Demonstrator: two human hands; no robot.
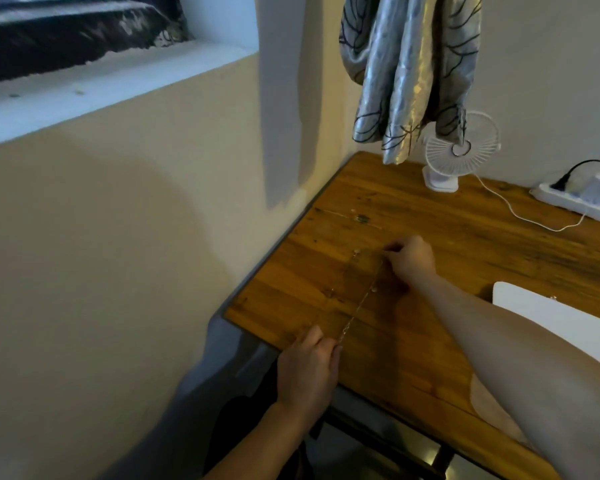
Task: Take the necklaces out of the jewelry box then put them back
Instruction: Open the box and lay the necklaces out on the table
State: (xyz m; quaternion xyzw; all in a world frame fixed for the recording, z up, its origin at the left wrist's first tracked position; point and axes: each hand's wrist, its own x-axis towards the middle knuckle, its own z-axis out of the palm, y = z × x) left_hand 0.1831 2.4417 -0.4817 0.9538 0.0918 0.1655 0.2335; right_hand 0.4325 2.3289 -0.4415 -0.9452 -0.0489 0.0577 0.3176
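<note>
Head view, necklace [359, 301] stretched between left hand [307, 370], right hand [411, 259]

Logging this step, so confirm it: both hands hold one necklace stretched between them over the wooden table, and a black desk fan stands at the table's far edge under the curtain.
One detail is wrong: the desk fan is white, not black, as the head view shows. The rest stands: the left hand and right hand hold one necklace stretched between them over the wooden table, and the fan stands at its far edge under the curtain.
</note>
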